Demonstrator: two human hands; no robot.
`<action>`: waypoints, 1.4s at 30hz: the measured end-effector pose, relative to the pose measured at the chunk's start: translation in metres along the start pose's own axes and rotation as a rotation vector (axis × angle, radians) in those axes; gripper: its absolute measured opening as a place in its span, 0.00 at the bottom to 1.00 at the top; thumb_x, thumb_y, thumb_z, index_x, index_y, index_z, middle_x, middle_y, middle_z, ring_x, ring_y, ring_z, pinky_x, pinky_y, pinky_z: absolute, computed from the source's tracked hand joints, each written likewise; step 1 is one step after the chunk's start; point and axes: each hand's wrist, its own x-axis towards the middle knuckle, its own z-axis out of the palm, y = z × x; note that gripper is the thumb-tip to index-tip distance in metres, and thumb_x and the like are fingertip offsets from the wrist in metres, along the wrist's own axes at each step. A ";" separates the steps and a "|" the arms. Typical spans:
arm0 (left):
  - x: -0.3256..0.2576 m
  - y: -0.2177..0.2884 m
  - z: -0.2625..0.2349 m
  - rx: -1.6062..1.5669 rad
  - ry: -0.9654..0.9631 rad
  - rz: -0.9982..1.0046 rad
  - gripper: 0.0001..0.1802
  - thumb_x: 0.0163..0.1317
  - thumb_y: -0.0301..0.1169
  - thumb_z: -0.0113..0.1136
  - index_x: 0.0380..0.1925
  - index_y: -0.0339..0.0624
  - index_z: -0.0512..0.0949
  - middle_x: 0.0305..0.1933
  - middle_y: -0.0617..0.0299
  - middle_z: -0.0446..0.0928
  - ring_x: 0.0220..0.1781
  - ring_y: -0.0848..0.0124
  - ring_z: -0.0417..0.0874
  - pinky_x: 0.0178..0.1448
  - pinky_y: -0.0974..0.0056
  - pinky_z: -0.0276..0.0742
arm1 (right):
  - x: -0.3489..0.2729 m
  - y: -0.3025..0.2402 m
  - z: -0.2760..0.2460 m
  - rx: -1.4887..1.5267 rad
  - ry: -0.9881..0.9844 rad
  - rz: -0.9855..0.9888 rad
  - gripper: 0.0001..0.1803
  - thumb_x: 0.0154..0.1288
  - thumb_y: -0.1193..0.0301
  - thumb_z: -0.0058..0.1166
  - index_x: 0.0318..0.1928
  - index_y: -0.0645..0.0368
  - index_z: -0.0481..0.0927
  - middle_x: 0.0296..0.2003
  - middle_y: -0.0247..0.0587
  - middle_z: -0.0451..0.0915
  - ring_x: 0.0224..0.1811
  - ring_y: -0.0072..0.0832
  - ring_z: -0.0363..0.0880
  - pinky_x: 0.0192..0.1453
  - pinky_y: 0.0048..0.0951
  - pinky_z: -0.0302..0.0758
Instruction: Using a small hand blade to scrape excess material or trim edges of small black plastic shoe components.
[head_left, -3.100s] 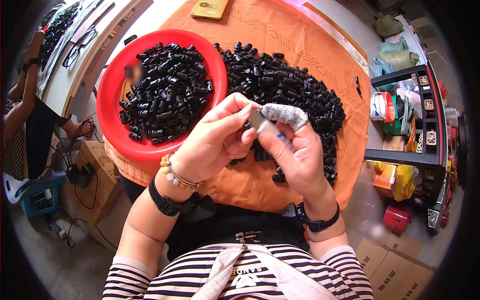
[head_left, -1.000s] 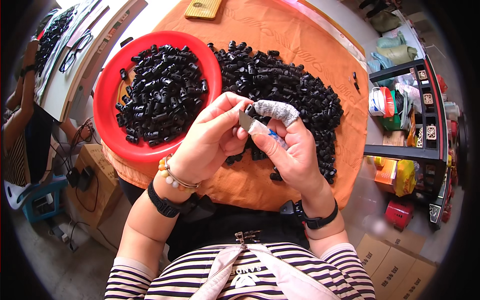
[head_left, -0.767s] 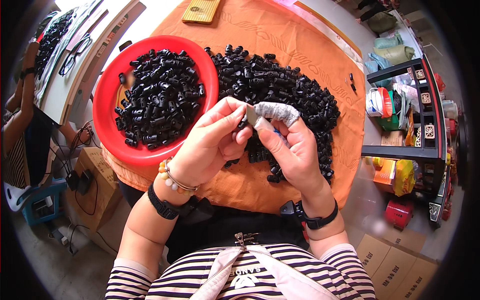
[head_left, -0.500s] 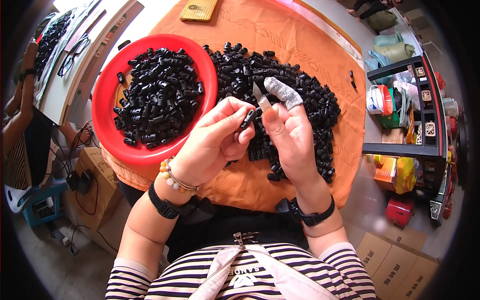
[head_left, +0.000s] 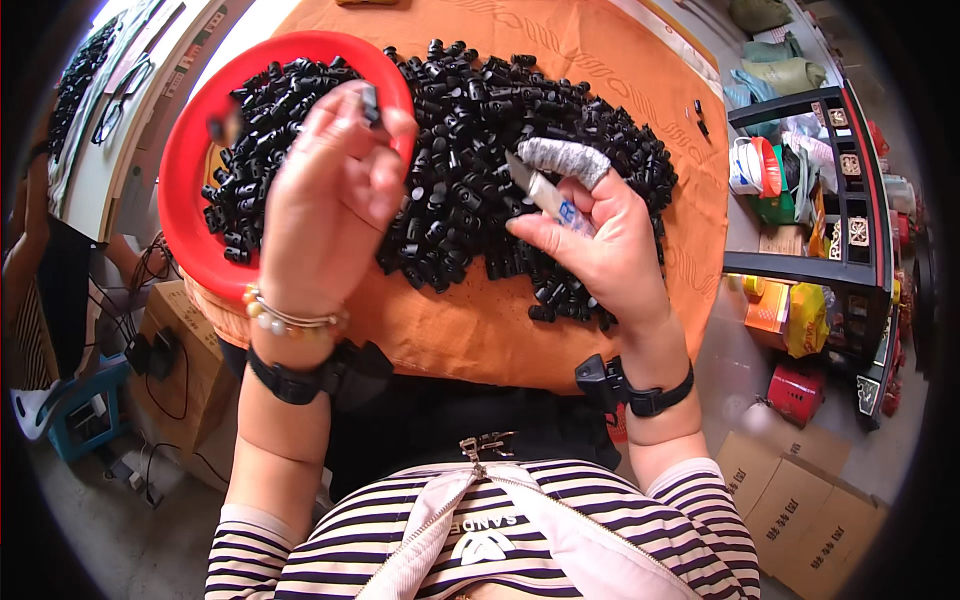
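My left hand, smeared by motion, is over the right side of a red basin. Between its thumb and fingers sits a small black plastic cord lock. A heap of the same black cord locks fills the basin, and a blurred dark piece shows at its left side. My right hand grips a knife with a pointed blade, tip up and to the left. Grey knitted cloth wraps its index finger. Below and beyond that hand spreads a large loose pile of cord locks.
An orange cloth covers the table. Two loose dark pieces lie near its right edge. A black shelf rack with bags stands to the right, with cardboard boxes on the floor. Another person's arm shows at far left.
My left hand has moved up and left, from beside the knife to over the basin. My right hand, still holding the knife, has shifted slightly right and down. The whole view has shifted slightly.
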 end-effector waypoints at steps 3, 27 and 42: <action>0.001 0.017 -0.015 -0.012 -0.082 0.199 0.18 0.68 0.30 0.41 0.57 0.44 0.57 0.57 0.41 0.67 0.45 0.63 0.80 0.36 0.70 0.78 | -0.013 0.005 -0.011 -0.204 -0.110 0.070 0.28 0.51 0.80 0.60 0.55 0.60 0.69 0.36 0.38 0.80 0.39 0.16 0.76 0.43 0.20 0.73; -0.009 -0.016 0.016 0.450 -0.001 -0.075 0.10 0.66 0.32 0.46 0.42 0.39 0.71 0.21 0.69 0.67 0.18 0.83 0.65 0.21 0.79 0.60 | -0.032 0.003 -0.014 0.039 -0.044 0.096 0.38 0.52 0.84 0.56 0.63 0.59 0.56 0.36 0.31 0.69 0.37 0.15 0.69 0.42 0.17 0.70; -0.017 -0.029 0.024 0.368 -0.234 -0.343 0.15 0.66 0.35 0.48 0.50 0.42 0.65 0.33 0.60 0.75 0.23 0.79 0.76 0.22 0.79 0.66 | -0.002 -0.014 0.024 0.379 0.064 0.034 0.29 0.62 0.76 0.53 0.61 0.63 0.58 0.32 0.30 0.69 0.29 0.14 0.69 0.32 0.15 0.68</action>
